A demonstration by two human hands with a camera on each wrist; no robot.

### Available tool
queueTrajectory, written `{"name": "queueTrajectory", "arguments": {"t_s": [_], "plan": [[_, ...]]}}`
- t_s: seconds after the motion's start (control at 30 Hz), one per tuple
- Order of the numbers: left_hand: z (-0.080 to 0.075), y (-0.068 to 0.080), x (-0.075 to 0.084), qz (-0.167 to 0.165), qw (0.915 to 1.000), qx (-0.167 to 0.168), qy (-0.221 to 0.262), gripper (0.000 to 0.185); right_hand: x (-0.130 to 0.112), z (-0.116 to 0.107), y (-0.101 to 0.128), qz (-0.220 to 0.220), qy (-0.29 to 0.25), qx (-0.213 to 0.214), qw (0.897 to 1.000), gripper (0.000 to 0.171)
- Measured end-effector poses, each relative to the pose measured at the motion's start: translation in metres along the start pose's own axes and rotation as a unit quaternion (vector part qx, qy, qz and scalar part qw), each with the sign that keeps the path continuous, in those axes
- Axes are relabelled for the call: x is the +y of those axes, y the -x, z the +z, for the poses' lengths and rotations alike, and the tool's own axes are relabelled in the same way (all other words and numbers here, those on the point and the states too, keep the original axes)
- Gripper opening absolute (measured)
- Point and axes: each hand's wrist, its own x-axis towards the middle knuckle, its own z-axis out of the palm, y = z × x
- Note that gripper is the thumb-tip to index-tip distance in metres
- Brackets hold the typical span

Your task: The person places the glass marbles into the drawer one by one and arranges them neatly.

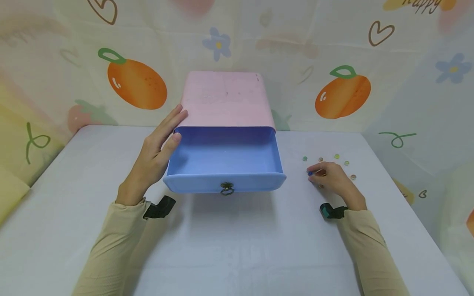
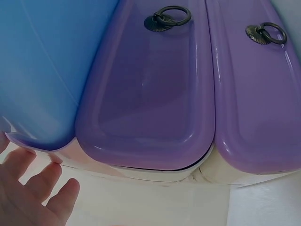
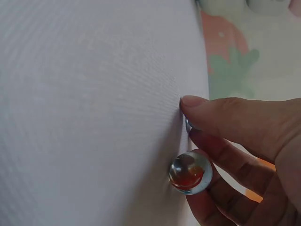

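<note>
The left hand (image 1: pixel 153 158) rests flat on the open blue drawer (image 1: pixel 224 158); the right hand (image 1: pixel 331 179) pinches what seems a blue marble (image 1: pixel 310 173) above the desk (image 1: pixel 237 246). A weak pinch could let it roll away.

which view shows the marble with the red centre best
The right wrist view: the clear marble with the red centre fills the frame close up, resting against the fingers of the right hand. The head view shows only tiny marbles beside that hand; which is this one is unclear. The left wrist view shows none.
</note>
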Motion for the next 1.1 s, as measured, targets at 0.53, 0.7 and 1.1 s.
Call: {"name": "queueTrajectory", "arguments": {"t_s": [0.53,0.7,1.1], "plan": [[-0.002,-0.002,0.003,0.023,0.9997,0.004,-0.006,0.046,-0.003,0.001,0.001,-0.004,0.013,-0.003,1.000,0.026],[-0.003,-0.002,0.005,0.025,0.9996,-0.008,0.009,0.047,-0.003,-0.001,0.004,-0.010,0.001,0.000,1.000,0.027],[-0.005,-0.001,0.005,0.014,0.9997,-0.016,0.009,0.049,-0.013,-0.006,0.006,-0.036,-0.009,0.024,0.999,0.028]]}}
